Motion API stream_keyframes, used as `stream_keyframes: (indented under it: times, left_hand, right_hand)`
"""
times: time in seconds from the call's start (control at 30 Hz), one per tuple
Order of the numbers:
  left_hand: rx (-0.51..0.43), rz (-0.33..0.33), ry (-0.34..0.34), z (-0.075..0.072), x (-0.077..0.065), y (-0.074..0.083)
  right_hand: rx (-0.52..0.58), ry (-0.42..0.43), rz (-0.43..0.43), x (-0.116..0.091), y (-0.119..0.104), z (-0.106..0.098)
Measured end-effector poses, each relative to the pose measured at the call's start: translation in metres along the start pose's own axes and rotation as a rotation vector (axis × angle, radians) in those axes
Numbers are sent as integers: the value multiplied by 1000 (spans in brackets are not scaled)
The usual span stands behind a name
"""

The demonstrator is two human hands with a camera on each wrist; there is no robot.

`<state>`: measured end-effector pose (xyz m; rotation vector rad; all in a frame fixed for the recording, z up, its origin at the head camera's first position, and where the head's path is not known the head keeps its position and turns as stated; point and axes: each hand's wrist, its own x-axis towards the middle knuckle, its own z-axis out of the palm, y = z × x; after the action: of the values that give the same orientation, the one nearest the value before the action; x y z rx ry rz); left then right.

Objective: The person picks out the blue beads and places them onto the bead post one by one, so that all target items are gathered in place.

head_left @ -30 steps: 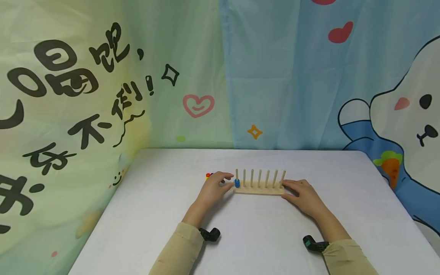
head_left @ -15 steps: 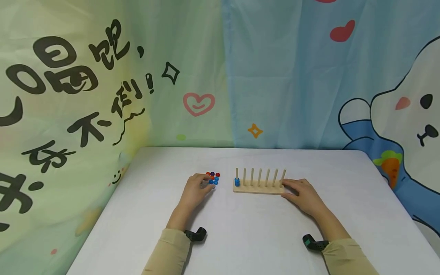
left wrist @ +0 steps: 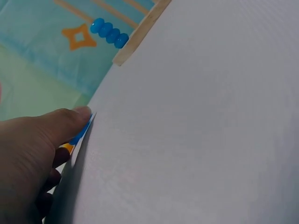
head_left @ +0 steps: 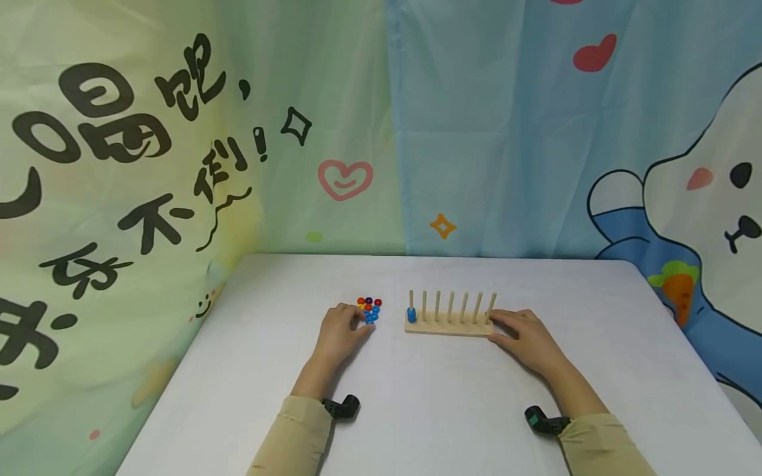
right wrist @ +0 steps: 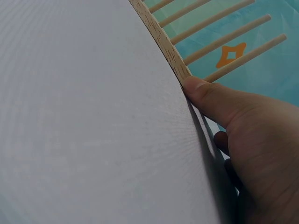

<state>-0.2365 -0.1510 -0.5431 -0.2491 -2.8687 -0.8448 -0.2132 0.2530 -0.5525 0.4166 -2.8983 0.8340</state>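
Observation:
A wooden peg board (head_left: 449, 327) with a row of upright pegs stands on the table. Several blue beads (head_left: 411, 315) are stacked on its leftmost peg; the left wrist view shows the same blue stack (left wrist: 110, 32). My right hand (head_left: 526, 337) grips the board's right end, its thumb (right wrist: 198, 88) against the front edge. Left of the board lies a cluster of loose beads (head_left: 369, 308) in red, blue, orange and dark colours. My left hand (head_left: 340, 334) is at the cluster's near left side, thumb and fingers apart around the blue ones. Its fingertips are partly hidden.
The white table (head_left: 440, 403) reaches back to a printed curtain (head_left: 464, 132). A black wrist camera (head_left: 342, 406) sits on the left wrist, another black camera (head_left: 544, 421) on the right.
My left hand has moved left from the board's blue-beaded peg to the loose beads, uncovering more of them, then shifted slightly. My right hand stays on the board's end.

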Motion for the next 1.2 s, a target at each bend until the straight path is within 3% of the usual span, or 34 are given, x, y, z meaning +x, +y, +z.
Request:
stream_keyframes:
  times: [0.33, 0.73, 0.97, 1.2]
  left_hand:
    - [84, -10, 32, 7, 0, 2]
    - [85, -14, 30, 8, -1, 1]
    - [34, 11, 31, 5, 2, 3]
    - [-107, 81, 9, -5, 10, 12]
  right_hand:
    - [7, 5, -5, -1, 1, 0]
    - [9, 24, -13, -2, -1, 0]
    - [17, 27, -20, -2, -2, 0]
    - [19, 15, -4, -2, -3, -2]
